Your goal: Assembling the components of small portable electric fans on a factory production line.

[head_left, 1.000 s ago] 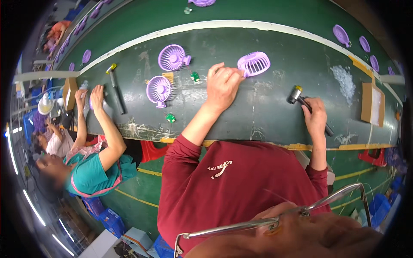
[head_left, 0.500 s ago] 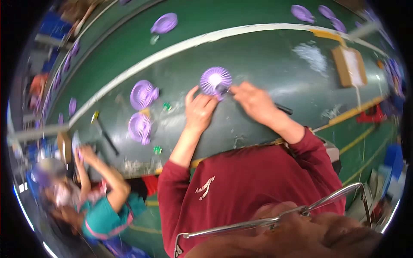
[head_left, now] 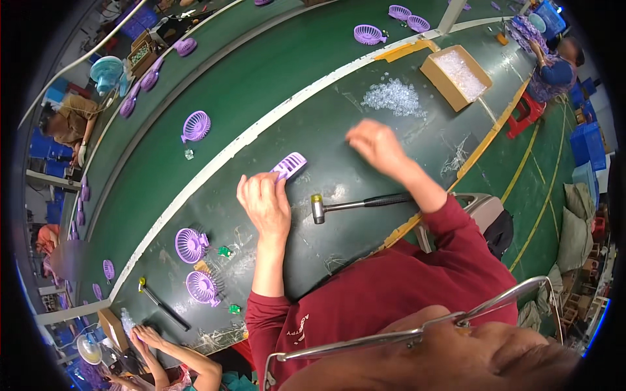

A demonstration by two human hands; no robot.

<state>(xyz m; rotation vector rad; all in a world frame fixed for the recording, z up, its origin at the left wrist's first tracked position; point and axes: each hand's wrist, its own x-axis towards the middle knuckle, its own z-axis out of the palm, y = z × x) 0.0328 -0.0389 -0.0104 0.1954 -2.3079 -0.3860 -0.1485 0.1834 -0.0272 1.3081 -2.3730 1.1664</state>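
Observation:
My left hand [head_left: 264, 202] grips a purple fan grille [head_left: 289, 165] and holds it on edge on the green worktable [head_left: 339, 124]. My right hand [head_left: 373, 144] hovers blurred above the table, fingers loosely curled with nothing seen in them, between the grille and a heap of small clear plastic parts [head_left: 394, 98]. A small hammer [head_left: 352, 204] with a black handle lies on the table just in front of me, between my two forearms.
Two purple fan grilles [head_left: 191, 244] [head_left: 202, 287] with small green parts lie to my left, near another person's hands [head_left: 147, 339] and a second hammer [head_left: 160, 303]. A cardboard box [head_left: 455, 77] of clear parts sits far right. More grilles ride the conveyor belt [head_left: 195, 125].
My right hand has let go of the hammer, which now lies on the table, and has moved away to the right. The grille now stands on edge in my left hand. My head turned.

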